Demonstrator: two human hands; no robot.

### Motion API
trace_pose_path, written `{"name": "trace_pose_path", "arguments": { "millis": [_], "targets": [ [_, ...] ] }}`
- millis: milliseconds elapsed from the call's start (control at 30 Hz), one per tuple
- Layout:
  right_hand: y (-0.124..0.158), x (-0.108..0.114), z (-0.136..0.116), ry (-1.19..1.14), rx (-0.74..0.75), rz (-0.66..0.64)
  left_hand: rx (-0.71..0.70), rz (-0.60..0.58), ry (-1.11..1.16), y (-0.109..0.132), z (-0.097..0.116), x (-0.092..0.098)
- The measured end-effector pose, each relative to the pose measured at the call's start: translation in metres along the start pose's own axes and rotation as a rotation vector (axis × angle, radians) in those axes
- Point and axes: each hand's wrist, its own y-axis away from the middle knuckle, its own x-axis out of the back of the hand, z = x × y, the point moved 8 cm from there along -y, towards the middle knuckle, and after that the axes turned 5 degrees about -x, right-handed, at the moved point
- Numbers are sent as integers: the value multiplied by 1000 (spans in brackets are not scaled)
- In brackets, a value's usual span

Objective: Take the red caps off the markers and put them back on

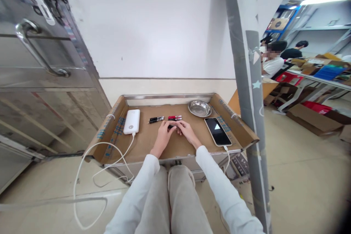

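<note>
My left hand (pixel 165 134) and my right hand (pixel 187 131) meet over the middle of the cardboard-lined tray top (pixel 146 142). Their fingers are curled together around a dark, slim thing that looks like a black pen (pixel 172 126), mostly covered by the fingers. Just beyond my fingertips lie a red pen (pixel 174 117) and a dark pen (pixel 175 119), side by side. Left of them rests a pair of black pens (pixel 156 119). A round metal dish (pixel 199 108) sits at the back right of the tray.
A white power bank (pixel 132 121) with a white cable (pixel 109 143) lies on the left. At the right is a plugged-in phone (pixel 218 131). A grey wrapped post (pixel 246 80) stands beside the cart. A metal door (pixel 41 62) is at left; other people sit far right.
</note>
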Motion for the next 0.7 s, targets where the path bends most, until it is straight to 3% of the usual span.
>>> {"name": "trace_pose_path", "arguments": {
  "millis": [133, 267, 533, 600, 700],
  "targets": [
    [1, 9, 8, -337, -76, -29, 57, 126, 166, -20, 11, -1],
    [4, 9, 10, -479, -144, -78, 116, 209, 256, -28, 13, 11],
    [2, 18, 10, -430, -60, 33, 270, 398, 308, -15, -33, 43],
    [2, 27, 8, -382, 22, 127, 265, 346, 268, -10, -41, 38],
    [7, 36, 3, -253, 137, 242, 166, 103, 149, -6, -39, 15]
  ]
}}
